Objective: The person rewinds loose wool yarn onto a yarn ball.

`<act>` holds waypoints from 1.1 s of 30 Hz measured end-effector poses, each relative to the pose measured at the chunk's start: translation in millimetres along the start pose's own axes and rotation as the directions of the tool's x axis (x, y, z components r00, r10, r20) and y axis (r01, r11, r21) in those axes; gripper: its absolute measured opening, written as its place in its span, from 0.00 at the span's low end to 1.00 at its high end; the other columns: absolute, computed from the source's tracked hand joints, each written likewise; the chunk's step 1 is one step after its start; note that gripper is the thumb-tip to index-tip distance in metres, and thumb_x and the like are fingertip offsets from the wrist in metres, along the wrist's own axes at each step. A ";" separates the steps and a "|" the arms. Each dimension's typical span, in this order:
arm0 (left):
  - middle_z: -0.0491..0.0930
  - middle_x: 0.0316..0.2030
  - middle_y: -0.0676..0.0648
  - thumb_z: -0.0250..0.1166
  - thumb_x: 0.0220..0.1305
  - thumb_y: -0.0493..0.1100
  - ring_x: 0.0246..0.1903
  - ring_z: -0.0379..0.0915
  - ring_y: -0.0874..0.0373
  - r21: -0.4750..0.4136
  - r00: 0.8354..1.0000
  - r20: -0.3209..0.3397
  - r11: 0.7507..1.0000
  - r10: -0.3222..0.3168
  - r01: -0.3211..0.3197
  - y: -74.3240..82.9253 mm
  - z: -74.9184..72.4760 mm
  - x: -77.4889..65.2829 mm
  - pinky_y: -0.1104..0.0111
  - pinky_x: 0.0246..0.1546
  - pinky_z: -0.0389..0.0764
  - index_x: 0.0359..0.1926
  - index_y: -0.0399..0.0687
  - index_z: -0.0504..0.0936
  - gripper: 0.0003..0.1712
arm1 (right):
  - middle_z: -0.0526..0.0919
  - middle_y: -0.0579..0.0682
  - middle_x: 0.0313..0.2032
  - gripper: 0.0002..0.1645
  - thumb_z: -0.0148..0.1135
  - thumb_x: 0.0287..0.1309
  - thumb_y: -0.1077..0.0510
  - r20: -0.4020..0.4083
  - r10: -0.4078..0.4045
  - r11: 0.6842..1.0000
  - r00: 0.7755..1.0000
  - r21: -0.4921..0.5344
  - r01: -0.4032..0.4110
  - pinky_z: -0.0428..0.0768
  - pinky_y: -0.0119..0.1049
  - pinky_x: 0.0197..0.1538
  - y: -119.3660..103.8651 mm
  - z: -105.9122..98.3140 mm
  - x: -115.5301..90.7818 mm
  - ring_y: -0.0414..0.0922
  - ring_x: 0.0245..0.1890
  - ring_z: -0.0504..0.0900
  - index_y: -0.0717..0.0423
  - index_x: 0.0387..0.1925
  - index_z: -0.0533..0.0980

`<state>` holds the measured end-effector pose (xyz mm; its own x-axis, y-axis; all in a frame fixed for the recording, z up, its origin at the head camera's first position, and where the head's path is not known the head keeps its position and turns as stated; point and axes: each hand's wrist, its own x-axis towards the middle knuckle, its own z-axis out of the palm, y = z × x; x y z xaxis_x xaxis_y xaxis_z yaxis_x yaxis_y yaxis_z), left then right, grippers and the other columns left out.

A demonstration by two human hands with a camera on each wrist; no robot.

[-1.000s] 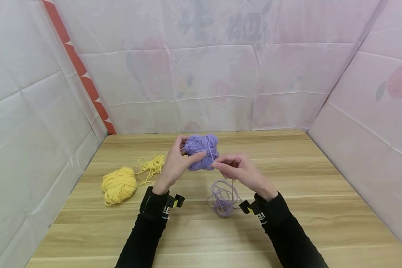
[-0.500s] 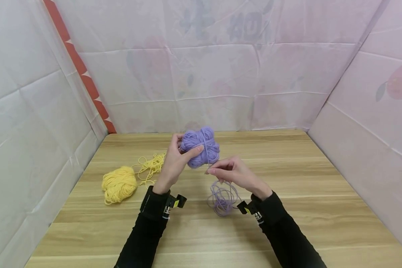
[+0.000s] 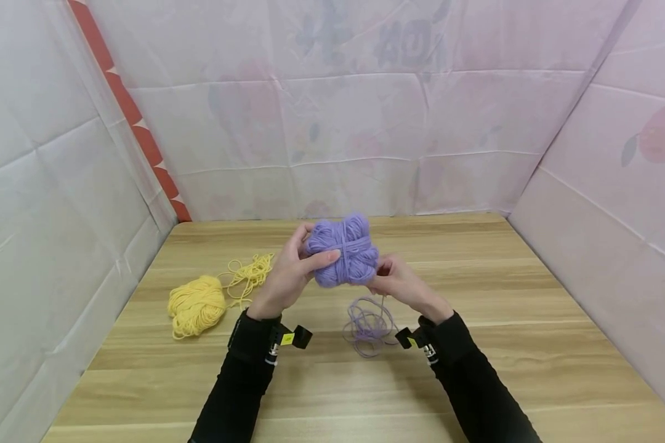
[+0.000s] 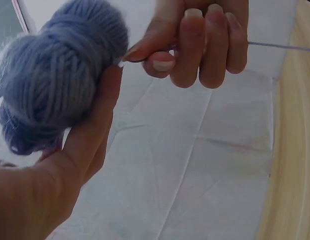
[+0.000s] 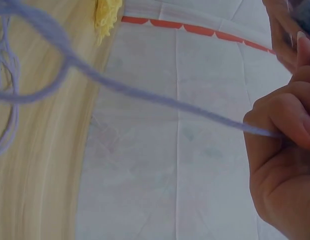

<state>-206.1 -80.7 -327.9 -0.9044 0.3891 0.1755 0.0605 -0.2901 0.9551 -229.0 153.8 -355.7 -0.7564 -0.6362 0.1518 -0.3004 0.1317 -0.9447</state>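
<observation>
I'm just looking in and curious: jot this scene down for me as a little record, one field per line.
Left hand: grips the purple yarn skein, thumb across its near face
Right hand: pinches a purple strand beside the skein
Skein wrapping: strands cross on its near face
Loose purple loops: on the table, joined to the strand from the right hand
Yellow yarn ball: on the table, to the person's left, untouched
Yellow tangle: between ball and left hand
Table: wood-grain top
Backdrop: pale printed sheets
</observation>
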 end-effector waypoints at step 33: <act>0.76 0.50 0.45 0.72 0.52 0.43 0.47 0.73 0.51 0.588 0.993 0.083 0.809 -0.089 0.024 -6.8 -4.3 3.6 0.63 0.39 0.84 0.58 0.55 0.71 0.32 | 0.70 0.44 0.19 0.09 0.58 0.66 0.59 -0.255 -0.090 0.981 0.963 -0.190 0.042 0.69 0.32 0.21 -20.3 -11.2 -13.8 0.43 0.18 0.66 0.60 0.39 0.81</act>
<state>-211.6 -81.1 -334.9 -0.8679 0.4848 0.1086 0.2760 0.2887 0.9168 -219.0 168.4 -335.3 -0.8492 -0.4308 0.3054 -0.4366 0.2473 -0.8650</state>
